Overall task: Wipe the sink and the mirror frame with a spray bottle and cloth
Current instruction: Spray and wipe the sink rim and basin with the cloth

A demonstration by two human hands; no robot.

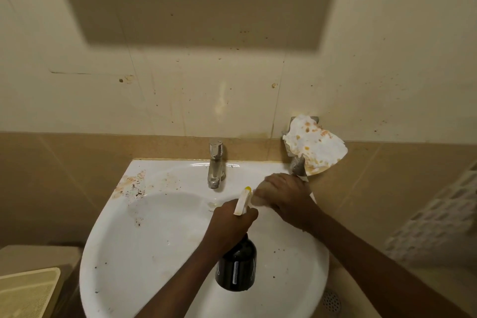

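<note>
One white ceramic wash basin (144, 253) fills the lower middle of the view, its front edge cut off by the bottom of the picture, and one short chrome tap (215, 166) stands at the middle of its back edge. Two hands work over the bowl. The left hand (232, 222) grips the neck of the single black spray bottle (237, 268) with a cream trigger head and yellow nozzle tip, holding it upright above the right half of the bowl, the nozzle pointing toward the back edge. The right hand (285, 195) presses a pale cloth (258, 200) onto the basin's back right corner, fingers curled over it; most of the cloth is hidden under the hand. Brown and black stains mark the back left corner of the basin, and dark specks dot the bowl's left and right sides, which lie open around the hands. One stained white wall fitting (316, 148) hangs just beyond the back right corner. A darker rectangle (196, 0) on the cream tiled wall above is too blurred to make out. A cream ribbed object (28, 292) is cut off at the lower left.
</note>
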